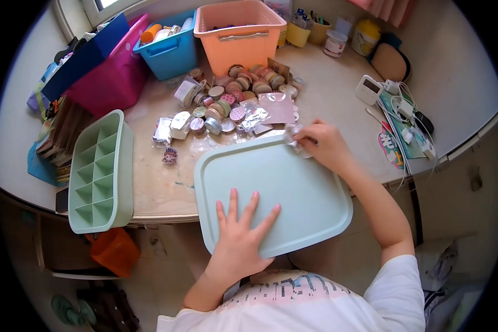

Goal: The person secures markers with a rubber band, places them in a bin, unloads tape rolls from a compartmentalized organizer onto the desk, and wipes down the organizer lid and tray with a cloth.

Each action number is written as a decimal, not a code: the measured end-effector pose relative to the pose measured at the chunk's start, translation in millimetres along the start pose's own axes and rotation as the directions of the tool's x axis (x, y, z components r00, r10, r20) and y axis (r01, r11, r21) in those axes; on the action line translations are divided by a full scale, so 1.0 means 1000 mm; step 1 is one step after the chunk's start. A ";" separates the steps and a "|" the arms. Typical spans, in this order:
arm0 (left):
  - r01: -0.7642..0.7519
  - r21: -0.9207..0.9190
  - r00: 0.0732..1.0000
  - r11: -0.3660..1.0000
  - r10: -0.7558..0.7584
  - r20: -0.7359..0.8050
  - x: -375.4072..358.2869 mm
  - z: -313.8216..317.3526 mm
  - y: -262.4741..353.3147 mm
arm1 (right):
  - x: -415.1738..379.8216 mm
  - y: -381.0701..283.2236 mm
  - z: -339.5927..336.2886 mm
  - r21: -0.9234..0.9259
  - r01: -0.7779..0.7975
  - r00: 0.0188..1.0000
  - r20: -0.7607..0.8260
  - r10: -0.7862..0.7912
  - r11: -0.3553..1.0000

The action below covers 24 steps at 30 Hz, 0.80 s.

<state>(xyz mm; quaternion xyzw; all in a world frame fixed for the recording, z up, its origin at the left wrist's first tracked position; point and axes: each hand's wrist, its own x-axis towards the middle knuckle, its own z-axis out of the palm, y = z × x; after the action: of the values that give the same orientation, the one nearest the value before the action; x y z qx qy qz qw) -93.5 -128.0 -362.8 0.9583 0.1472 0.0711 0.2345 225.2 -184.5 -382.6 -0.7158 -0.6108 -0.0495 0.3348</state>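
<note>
A pale green lid (282, 182) lies in front of me, overhanging the desk's front edge. My left hand (240, 235) rests on it near the lower left, fingers spread, holding nothing. At the lid's far right corner, my right hand (323, 145) is closed around a crumpled whitish tissue (296, 138), pressed to the rim. Left of the lid stands a matching green divided box (124, 166), its visible compartments bare. Just beyond the lid is a pile of washi tape rolls (216, 113) with small plastic packets. A small cartoon-figure piece (170, 156) lies left of the lid.
Along the back stand a magenta bin (108, 83), a blue basket (169, 58) and an orange bin (238, 47). Pen cups (297, 36) and a lidded jar (335, 43) are at back right. White cables (406, 110) and a small white device (369, 89) lie to the right.
</note>
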 end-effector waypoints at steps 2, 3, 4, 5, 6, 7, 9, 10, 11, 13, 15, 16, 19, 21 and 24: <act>-0.005 0.000 1.000 1.000 0.005 -0.003 0.000 0.002 -0.001 | -0.013 0.001 -0.020 -0.038 -0.060 0.998 -0.018 0.059 0.997; -0.007 0.002 1.000 1.000 0.007 -0.011 -0.001 0.002 -0.001 | -0.018 -0.004 -0.029 -0.047 -0.190 0.982 -0.027 0.189 0.981; -0.008 -0.003 1.000 1.000 0.008 -0.009 -0.001 0.003 -0.002 | -0.023 -0.009 -0.035 -0.057 -0.313 0.949 -0.038 0.312 0.948; -0.018 -0.008 1.000 1.000 0.018 0.001 -0.001 0.003 -0.002 | -0.028 -0.013 -0.037 -0.061 -0.313 0.950 -0.036 0.311 0.948; -0.026 -0.012 1.000 1.000 0.026 0.011 -0.001 0.003 -0.003 | -0.034 -0.019 -0.038 -0.073 -0.292 0.956 -0.041 0.289 0.954; -0.027 -0.015 1.000 1.000 0.027 0.011 -0.001 0.002 -0.003 | -0.039 -0.022 -0.038 -0.085 -0.271 0.962 -0.047 0.268 0.959; -0.019 -0.005 1.000 1.000 0.019 0.020 0.000 0.001 -0.001 | -0.036 -0.020 -0.030 -0.122 -0.268 0.963 -0.058 0.263 0.956; -0.023 -0.007 0.999 1.000 0.023 0.024 0.001 0.000 0.000 | -0.030 -0.015 -0.026 -0.104 -0.279 0.959 -0.073 0.272 0.955; -0.012 -0.005 1.000 1.000 0.012 0.001 0.001 0.000 0.001 | -0.025 -0.011 -0.023 -0.085 -0.295 0.954 -0.090 0.288 0.952; -0.011 -0.001 1.000 1.000 0.011 -0.016 0.002 0.000 0.001 | -0.017 -0.008 -0.026 0.004 -0.324 0.943 -0.079 0.323 0.946; -0.003 0.001 0.999 1.000 0.003 -0.040 0.001 0.002 0.001 | -0.019 -0.008 -0.029 0.064 -0.341 0.938 -0.045 0.344 0.938; -0.013 0.002 0.999 1.000 0.013 -0.036 0.002 0.001 0.002 | -0.026 -0.012 -0.032 0.061 -0.347 0.935 -0.053 0.351 0.936; 0.004 -0.005 0.998 1.000 -0.004 -0.057 0.002 0.001 0.005 | -0.057 -0.033 -0.043 0.002 -0.413 0.910 -0.046 0.413 0.911; 0.024 -0.004 0.999 1.000 -0.024 -0.047 0.002 0.001 0.005 | -0.066 -0.040 -0.047 -0.083 -0.379 0.926 -0.037 0.377 0.922; 0.022 0.021 0.999 1.000 -0.022 -0.034 0.003 0.000 0.006 | -0.048 -0.027 -0.043 -0.008 -0.429 0.903 -0.025 0.428 0.903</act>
<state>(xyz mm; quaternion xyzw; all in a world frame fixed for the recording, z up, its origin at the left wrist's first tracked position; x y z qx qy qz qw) -89.3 -132.6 -359.5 0.9578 0.1624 0.0829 0.2223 203.8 -247.0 -361.2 -0.8341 -0.4344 0.0130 0.3398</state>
